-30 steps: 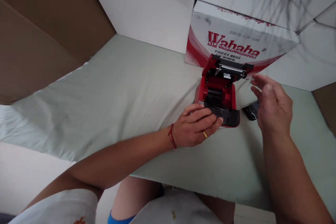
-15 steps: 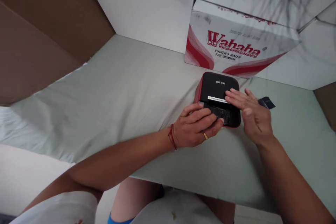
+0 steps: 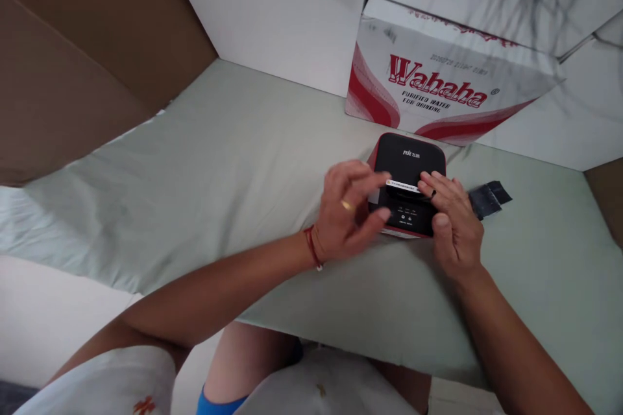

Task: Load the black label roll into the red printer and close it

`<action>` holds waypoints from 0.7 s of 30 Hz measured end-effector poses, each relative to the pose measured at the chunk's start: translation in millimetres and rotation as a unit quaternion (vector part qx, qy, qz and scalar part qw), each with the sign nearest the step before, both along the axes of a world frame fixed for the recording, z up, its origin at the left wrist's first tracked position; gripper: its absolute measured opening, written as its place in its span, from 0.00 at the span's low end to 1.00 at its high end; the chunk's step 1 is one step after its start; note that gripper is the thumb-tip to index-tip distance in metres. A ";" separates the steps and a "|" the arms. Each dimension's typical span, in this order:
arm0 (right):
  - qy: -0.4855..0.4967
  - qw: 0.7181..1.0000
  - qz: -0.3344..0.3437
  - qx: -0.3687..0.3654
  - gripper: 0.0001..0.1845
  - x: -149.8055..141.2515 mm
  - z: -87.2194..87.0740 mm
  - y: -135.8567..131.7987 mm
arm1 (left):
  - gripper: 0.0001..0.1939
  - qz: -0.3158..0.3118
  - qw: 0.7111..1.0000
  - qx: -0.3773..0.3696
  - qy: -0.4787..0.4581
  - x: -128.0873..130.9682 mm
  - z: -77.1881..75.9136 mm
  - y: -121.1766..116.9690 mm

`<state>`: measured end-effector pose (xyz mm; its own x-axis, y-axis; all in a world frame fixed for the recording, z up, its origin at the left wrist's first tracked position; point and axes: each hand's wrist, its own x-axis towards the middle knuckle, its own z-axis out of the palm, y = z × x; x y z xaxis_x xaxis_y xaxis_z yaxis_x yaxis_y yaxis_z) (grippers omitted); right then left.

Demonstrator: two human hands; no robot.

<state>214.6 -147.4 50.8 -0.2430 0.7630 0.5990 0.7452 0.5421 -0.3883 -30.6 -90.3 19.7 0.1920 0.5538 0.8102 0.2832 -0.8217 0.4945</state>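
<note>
A small black and red receipt printer point(image 3: 411, 162) stands on the cloth-covered table, its front panel showing small white icons and its lid edge bearing a white warning label. My left hand point(image 3: 348, 211) hovers at the printer's left front, slightly blurred, thumb and fingers spread with nothing seen between them. My right hand point(image 3: 457, 227) rests along the printer's right side, fingers stretched out over the lid's right edge. Just right of that hand lies a piece of dark shiny film point(image 3: 490, 199), folded or creased.
Behind the printer stands a white and red water carton point(image 3: 438, 87), close to its back edge. White boxes point(image 3: 277, 19) line the rear, and a brown cardboard box point(image 3: 97, 32) rises at the left. Pale green cloth point(image 3: 204, 168) covers the table, whose front edge runs above my lap.
My left hand has lifted off the front panel and moved left, uncovering the icons. The right hand has slid slightly left and down along the printer, showing more of the dark film.
</note>
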 end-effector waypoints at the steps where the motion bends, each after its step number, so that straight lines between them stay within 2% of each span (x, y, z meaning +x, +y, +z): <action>1: 0.000 1.000 0.012 0.010 0.26 -1.3 -1.1 -2.9 | 0.26 -0.005 0.997 -0.075 -0.022 -3.0 -3.2 6.2; 3: -0.017 0.998 0.034 0.042 0.26 -3.8 -1.8 -10.1 | 0.34 -0.060 0.976 -0.201 -0.058 -6.5 -13.2 19.5; 5: -0.034 0.995 0.028 0.085 0.26 -6.2 -1.1 -17.6 | 0.43 -0.148 0.937 -0.301 -0.100 -6.3 -25.6 31.5; 7: -0.042 0.992 0.006 0.119 0.26 -7.8 0.2 -23.6 | 0.46 -0.217 0.898 -0.361 -0.128 -3.7 -36.1 40.0; 9: -0.048 0.990 0.000 0.132 0.26 -8.5 2.0 -27.1 | 0.50 -0.246 0.880 -0.380 -0.145 -0.7 -41.9 45.0; 13: -0.057 0.990 0.027 0.125 0.27 -8.5 6.5 -26.5 | 0.54 -0.242 0.882 -0.377 -0.149 3.5 -42.5 48.1; 16: -0.060 0.988 0.068 0.123 0.27 -8.3 10.5 -21.3 | 0.53 -0.268 0.870 -0.389 -0.142 5.4 -42.4 47.9; 19: -0.053 0.985 0.130 0.102 0.22 -9.2 18.0 -15.8 | 0.54 -0.292 0.858 -0.396 -0.149 7.3 -44.4 47.7; 21: -0.036 0.987 0.140 0.067 0.18 -10.9 27.5 -12.3 | 0.54 -0.298 0.854 -0.396 -0.157 8.8 -46.0 48.1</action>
<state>203.7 -159.6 78.3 -0.4792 0.5744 0.6637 0.5820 0.7739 -0.2496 -21.7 -42.2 -26.2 0.4738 0.8316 0.2899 -0.3175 -0.1458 0.9370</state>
